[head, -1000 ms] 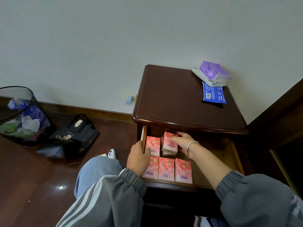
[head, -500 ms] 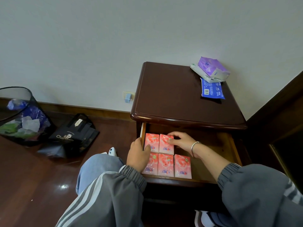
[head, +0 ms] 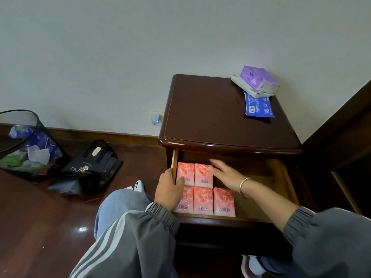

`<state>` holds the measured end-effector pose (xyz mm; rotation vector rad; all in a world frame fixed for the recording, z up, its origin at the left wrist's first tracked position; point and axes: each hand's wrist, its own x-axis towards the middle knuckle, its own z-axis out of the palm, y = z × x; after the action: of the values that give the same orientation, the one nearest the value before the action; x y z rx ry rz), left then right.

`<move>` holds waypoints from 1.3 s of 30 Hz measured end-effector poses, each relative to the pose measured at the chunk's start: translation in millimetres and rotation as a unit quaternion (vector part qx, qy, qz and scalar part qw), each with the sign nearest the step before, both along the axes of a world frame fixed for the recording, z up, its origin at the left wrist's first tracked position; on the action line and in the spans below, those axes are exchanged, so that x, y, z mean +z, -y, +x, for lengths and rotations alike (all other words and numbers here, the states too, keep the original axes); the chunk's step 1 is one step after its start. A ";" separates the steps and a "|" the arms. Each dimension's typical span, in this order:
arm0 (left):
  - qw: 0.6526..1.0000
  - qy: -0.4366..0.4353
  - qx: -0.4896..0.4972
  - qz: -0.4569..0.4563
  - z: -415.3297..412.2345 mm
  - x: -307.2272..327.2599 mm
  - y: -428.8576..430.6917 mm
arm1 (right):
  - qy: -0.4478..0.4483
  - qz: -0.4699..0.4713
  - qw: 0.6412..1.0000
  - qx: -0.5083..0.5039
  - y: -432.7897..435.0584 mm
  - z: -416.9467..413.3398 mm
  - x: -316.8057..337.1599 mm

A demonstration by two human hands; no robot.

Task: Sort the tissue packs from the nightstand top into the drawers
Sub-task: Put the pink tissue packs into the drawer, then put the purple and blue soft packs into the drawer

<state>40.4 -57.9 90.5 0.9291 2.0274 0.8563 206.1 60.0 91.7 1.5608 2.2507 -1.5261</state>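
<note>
Several pink tissue packs [head: 203, 199] lie flat in two rows in the open top drawer [head: 281, 177] of the dark wooden nightstand [head: 210, 113]. My left hand [head: 169, 190] rests on the drawer's left side, thumb on the left pack of the back row. My right hand [head: 225, 174] hovers flat, fingers apart, beside the back row's right pack [head: 203, 174], holding nothing. On the nightstand's back right corner lie a purple pack [head: 259, 78] on a white pack [head: 248, 89], and a blue pack [head: 259, 107].
A mesh waste bin [head: 24, 145] with rubbish stands at the left wall. A black bag [head: 90, 167] lies on the wooden floor beside it. A wall socket [head: 156, 118] sits left of the nightstand. Dark wooden furniture [head: 345, 147] borders the right.
My right hand laid a pink pack flat into the back row, then let go and drew back to the right with fingers spread. The left hand stayed on the drawer side.
</note>
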 end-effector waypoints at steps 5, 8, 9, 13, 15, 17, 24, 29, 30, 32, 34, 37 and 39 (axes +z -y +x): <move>1.000 0.008 0.001 0.000 0.1 0.4 -0.7 | -0.027 0.099 0.993 0.053 8.0 43.4 36.2; 0.999 -0.039 -0.006 0.010 -3.1 7.1 -2.1 | -0.096 0.216 0.972 -0.008 -6.9 74.1 60.2; 0.997 -0.075 -0.001 0.021 -4.5 12.8 -3.5 | -0.091 0.274 0.957 -0.040 -19.1 84.4 64.3; 0.984 -0.143 0.021 0.109 -10.6 50.6 -21.2 | 0.048 0.366 0.915 -0.162 -87.0 116.2 64.0; 0.983 -0.095 0.022 0.153 -9.2 74.3 -39.5 | 0.104 0.343 0.917 -0.175 -116.6 118.5 59.9; 0.980 -0.060 0.008 0.190 -4.1 94.3 -61.5 | 0.158 0.332 0.916 -0.161 -138.1 112.7 53.9; 0.985 0.025 0.016 0.171 23.3 102.8 -149.8 | 0.239 0.325 0.903 -0.148 -152.8 103.6 32.4; 0.961 0.219 0.053 0.157 68.8 105.1 -255.8 | 0.211 0.350 0.896 -0.175 -150.1 100.8 30.8; 0.945 0.279 0.078 0.155 75.8 108.3 -277.2 | 0.210 0.354 0.894 -0.177 -149.9 100.9 29.7; 0.927 0.327 0.114 0.144 86.4 110.0 -315.9 | 0.206 0.361 0.891 -0.184 -151.2 102.2 26.8; 0.939 0.305 0.114 0.113 94.8 103.8 -348.2 | 0.206 0.369 0.886 -0.191 -152.5 102.9 23.2; 0.958 0.242 0.126 0.089 98.5 93.0 -388.0 | 0.217 0.386 0.874 -0.200 -153.4 101.8 17.7; 0.965 0.214 0.123 0.091 98.1 91.8 -410.0 | 0.223 0.396 0.867 -0.204 -154.1 101.7 15.6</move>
<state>138.5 352.1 182.3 0.5296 1.7228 1.2772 307.8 214.0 107.2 2.3665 2.4530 -0.0950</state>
